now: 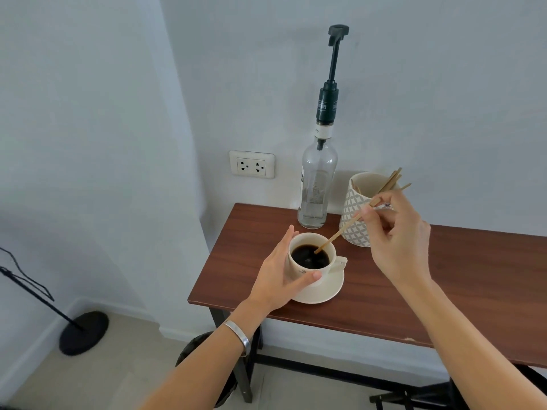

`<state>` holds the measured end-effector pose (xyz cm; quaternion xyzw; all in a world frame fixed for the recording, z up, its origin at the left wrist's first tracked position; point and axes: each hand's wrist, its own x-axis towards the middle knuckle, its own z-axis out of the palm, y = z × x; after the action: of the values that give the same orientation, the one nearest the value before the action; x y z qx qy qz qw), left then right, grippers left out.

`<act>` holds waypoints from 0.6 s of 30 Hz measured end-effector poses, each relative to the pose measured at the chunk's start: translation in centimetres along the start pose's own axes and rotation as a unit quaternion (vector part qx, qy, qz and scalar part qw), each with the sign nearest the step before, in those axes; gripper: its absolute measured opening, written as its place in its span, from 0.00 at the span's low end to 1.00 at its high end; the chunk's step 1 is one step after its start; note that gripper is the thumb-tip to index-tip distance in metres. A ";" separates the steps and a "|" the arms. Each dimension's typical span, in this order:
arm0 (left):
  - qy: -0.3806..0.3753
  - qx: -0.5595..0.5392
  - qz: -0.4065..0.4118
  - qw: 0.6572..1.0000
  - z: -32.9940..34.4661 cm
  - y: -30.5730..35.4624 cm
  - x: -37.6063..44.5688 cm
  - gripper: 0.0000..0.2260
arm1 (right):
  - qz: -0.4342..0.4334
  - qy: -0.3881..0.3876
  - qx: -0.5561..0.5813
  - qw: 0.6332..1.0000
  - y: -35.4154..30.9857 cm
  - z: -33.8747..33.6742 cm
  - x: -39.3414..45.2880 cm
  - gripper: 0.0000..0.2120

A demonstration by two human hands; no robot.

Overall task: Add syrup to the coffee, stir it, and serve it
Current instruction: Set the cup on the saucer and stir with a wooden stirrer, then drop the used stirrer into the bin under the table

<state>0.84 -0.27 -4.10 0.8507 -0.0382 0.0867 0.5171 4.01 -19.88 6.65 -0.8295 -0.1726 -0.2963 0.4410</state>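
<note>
A cream cup (325, 269) of black coffee (310, 256) stands on a matching saucer (324, 292) near the left end of the wooden table (384, 291). My left hand (279, 275) wraps around the cup's left side. Above and to the right, my right hand (398, 236) pinches a thin wooden stir stick (340, 232) whose lower tip dips into the coffee. A clear glass syrup bottle (316, 184) with a tall dark pump stands upright behind the cup, against the wall.
A patterned cup (353, 226) with several more wooden sticks stands right of the bottle. A wall socket (252, 164) is to the bottle's left. A black stand base (83, 332) sits on the floor at the left.
</note>
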 end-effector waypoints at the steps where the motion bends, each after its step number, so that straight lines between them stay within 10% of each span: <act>1: 0.003 0.004 -0.004 1.000 -0.1 0.0 -0.1 0.45 | 0.003 0.005 0.003 1.000 0.1 -0.1 0.0 0.05; 18: 0.214 0.279 0.019 0.936 -20.8 -11.5 -1.0 0.24 | 0.294 0.141 0.292 0.899 -3.5 1.0 -0.6 0.08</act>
<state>-0.59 23.47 -4.94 0.9213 0.0827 0.2835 0.2531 1.99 -17.10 8.03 -0.6256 0.0641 -0.2037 0.7504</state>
